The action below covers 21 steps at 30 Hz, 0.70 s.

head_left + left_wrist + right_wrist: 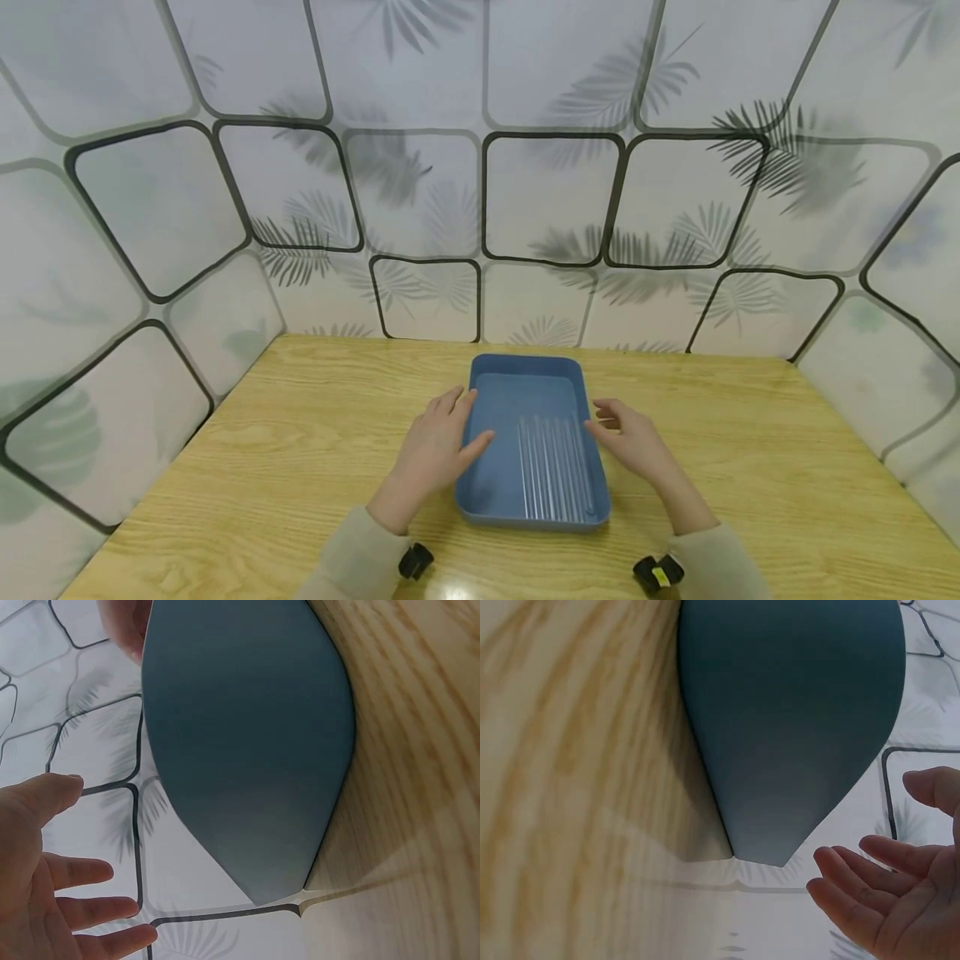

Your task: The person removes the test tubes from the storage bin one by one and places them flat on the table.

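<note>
A shallow blue rectangular tray point(517, 396) lies on the table with its long sides running away from me. On its right half is a row of several slim, clear tube-like pieces point(555, 471), side by side. My left hand point(435, 446) hovers at the tray's left side, fingers spread, thumb reaching over the rim. Beside the right rim is my right hand point(633, 437), its fingers loosely bent and holding nothing. In the left wrist view, the tray's outer wall point(247, 757) stands apart from the spread fingers. The right wrist view likewise shows a gap between wall point(795, 735) and fingertips.
The tray rests on a light wood-grain table point(300, 450). Behind and at both sides rises a pale covering point(420, 192) with dark rounded outlines and leaf prints. Each wrist carries a small black device point(416, 561) below a light sleeve point(360, 558).
</note>
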Tool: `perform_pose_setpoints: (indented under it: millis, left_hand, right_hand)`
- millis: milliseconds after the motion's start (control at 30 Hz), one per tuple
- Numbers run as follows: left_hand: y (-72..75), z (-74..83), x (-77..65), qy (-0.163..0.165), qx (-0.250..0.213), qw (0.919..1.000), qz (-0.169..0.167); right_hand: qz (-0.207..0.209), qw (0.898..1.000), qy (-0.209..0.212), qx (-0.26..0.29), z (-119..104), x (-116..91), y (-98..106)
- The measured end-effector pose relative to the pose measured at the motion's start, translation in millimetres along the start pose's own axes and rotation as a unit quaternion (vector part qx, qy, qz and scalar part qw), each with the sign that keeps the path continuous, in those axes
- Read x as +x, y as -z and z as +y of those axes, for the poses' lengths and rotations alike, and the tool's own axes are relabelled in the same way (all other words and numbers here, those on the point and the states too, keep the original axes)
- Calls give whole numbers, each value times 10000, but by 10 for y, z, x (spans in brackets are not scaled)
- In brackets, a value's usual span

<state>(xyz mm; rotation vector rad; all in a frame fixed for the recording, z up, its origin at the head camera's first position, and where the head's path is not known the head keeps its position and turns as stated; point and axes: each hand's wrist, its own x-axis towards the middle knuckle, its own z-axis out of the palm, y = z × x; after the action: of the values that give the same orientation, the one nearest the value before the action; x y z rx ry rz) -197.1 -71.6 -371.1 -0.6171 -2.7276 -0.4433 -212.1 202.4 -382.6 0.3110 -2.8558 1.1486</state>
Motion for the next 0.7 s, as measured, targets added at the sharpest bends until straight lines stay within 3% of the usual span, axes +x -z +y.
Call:
perform_pose_setpoints:
  millis: [200,400,700]
  left_hand:
    - [2,2,2,19,-60,10000,-22]
    - [-3,5,4,-3,-82,10000,-47]
    - [-22,-2,17,6,-57,9999,-113]
  right_hand:
    - [-208,9974,-309,621,94,26,26]
    - [-451,9855,-521,1550,138,33,42]
    - [-1018,9721,-705,1993,173,42,52]
